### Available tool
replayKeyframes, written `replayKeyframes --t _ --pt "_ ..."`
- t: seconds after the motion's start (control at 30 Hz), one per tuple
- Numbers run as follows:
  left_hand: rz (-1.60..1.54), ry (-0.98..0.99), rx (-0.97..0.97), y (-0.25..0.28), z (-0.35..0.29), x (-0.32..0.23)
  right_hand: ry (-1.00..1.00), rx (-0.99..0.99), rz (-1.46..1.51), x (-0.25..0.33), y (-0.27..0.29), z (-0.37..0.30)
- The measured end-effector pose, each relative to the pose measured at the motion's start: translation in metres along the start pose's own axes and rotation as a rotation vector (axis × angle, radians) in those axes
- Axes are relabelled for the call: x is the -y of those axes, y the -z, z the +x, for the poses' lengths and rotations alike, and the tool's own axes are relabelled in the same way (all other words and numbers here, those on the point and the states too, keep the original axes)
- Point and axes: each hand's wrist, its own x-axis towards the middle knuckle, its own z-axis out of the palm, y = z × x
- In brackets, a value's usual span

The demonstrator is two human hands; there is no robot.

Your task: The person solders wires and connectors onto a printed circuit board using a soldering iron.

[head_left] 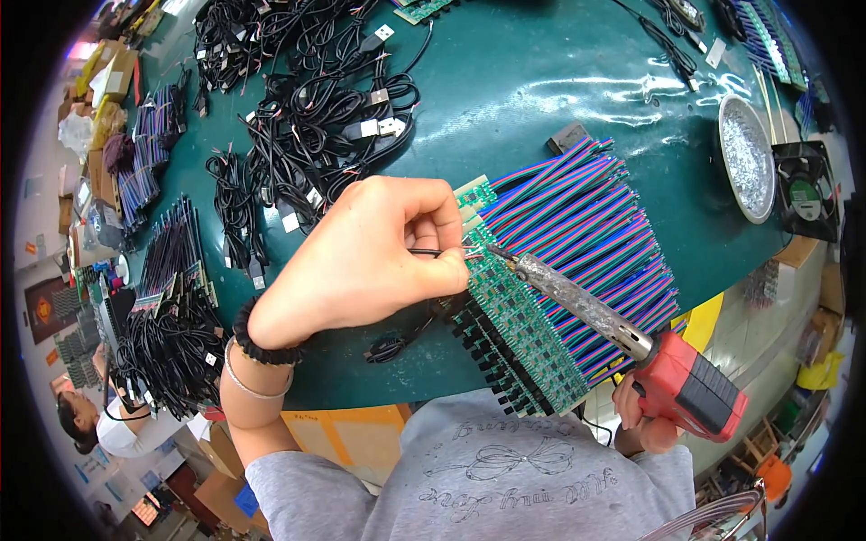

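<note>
My left hand (361, 243) pinches the end of a black cable (422, 252) between thumb and forefinger. Thin bare-tipped wires stick out of that cable and meet the edge of a green circuit board panel (541, 347). My right hand (642, 422) is wrapped around the red and black handle of a soldering gun (690, 383). Its long, stained metal barrel slants up and left, with the tip close to the wire ends at the panel. Whether the tip touches them I cannot tell. Rows of striped ribbon wires (595, 234) fan out from the panel's right side; black connectors line its lower left edge.
Piled black USB cables (334, 131) cover the table's far left. More wired boards (167, 298) lie at the left edge. A dark block (568, 137) sits behind the ribbon wires. On the right stand a metal bowl (723, 153) and a black fan (807, 185). Another person (135, 433) is lower left.
</note>
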Motion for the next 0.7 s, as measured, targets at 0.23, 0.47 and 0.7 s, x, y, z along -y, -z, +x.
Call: replayKeyframes --t 0.23,0.47,0.7 --pt "-0.130 0.016 0.144 0.012 0.012 -0.003 -0.057 -0.143 0.042 0.016 -0.016 0.028" --pt "-0.093 0.017 0.255 0.021 0.020 -0.004 -0.132 -0.091 -0.009 0.019 -0.010 0.026" --pt "0.069 0.039 0.326 0.027 0.027 -0.012 -0.055 -0.310 -0.252 0.017 -0.029 0.016"
